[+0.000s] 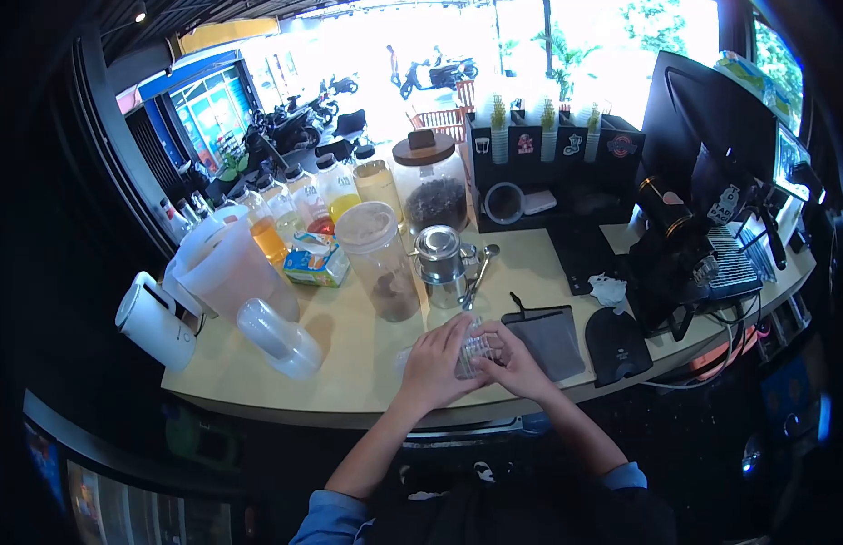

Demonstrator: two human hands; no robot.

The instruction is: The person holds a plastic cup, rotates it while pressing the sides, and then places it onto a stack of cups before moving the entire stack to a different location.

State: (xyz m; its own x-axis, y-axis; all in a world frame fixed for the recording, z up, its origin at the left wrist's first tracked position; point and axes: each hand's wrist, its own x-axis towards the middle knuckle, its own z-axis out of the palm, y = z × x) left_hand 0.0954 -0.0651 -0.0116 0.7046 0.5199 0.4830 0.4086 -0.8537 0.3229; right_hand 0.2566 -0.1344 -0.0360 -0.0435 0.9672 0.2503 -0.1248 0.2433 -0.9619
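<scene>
Near the counter's front edge, my left hand (437, 363) and my right hand (512, 361) are closed round a clear ribbed glass (476, 354) from both sides. The fingers hide part of it. Just behind it stands a metal drip filter (439, 254) on a glass, with metal spoons (480, 272) lying beside it. A clear jar with a whitish lid (380, 272) holding brown powder is to the left of the filter. A dark grey pouch (548, 341) lies flat to the right of my right hand.
Left on the counter (349, 372) are a clear plastic cup (281, 341), pitchers (240, 268), a white kettle (155, 322) and a tissue pack (315, 261). Bottles and a bean jar (432, 186) stand behind. Right are a black mat (616, 345), crumpled tissue (608, 290) and a coffee machine (680, 263).
</scene>
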